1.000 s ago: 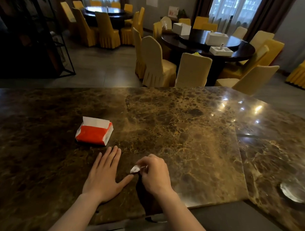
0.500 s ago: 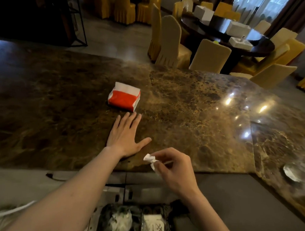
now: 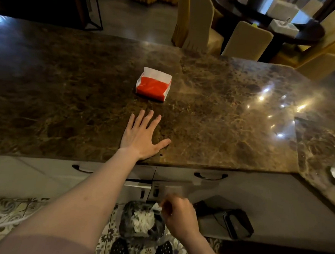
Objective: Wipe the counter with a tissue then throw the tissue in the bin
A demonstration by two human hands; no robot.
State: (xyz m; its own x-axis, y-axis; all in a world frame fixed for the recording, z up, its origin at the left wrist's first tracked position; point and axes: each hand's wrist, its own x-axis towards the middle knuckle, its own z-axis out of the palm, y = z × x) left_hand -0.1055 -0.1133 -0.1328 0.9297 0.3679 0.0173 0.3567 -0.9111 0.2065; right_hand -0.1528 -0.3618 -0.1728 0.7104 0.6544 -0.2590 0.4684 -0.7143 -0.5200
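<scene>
Binning the Used Tissue

Holding a small crumpled white tissue (image 3: 156, 206) pinched between its fingertips, the right hand (image 3: 179, 216) hangs just above the rim of the dark, bag-lined waste bin (image 3: 127, 220) on the patterned floor, below the counter's edge. Only one view is given, from the head camera. The hand is motion-blurred, so the pinch reads as narrow and closed on the wad, though the finger detail is unclear. White crumpled paper (image 3: 142, 219) already lies inside the bin. The left hand (image 3: 142, 137) rests flat and spread, holding nothing, on the brown marbled stone counter (image 3: 222, 110), near a red and white tissue packet (image 3: 154, 85).

Wiping looks finished; the step in hand is the throw-away. The next move calls for opening the fingers over the bin's mouth so the tissue falls inside rather than onto the rim.

The tissue is a bunched scrap with no clear long axis; its visible tip pokes from the fingers toward the bin's side.
</scene>
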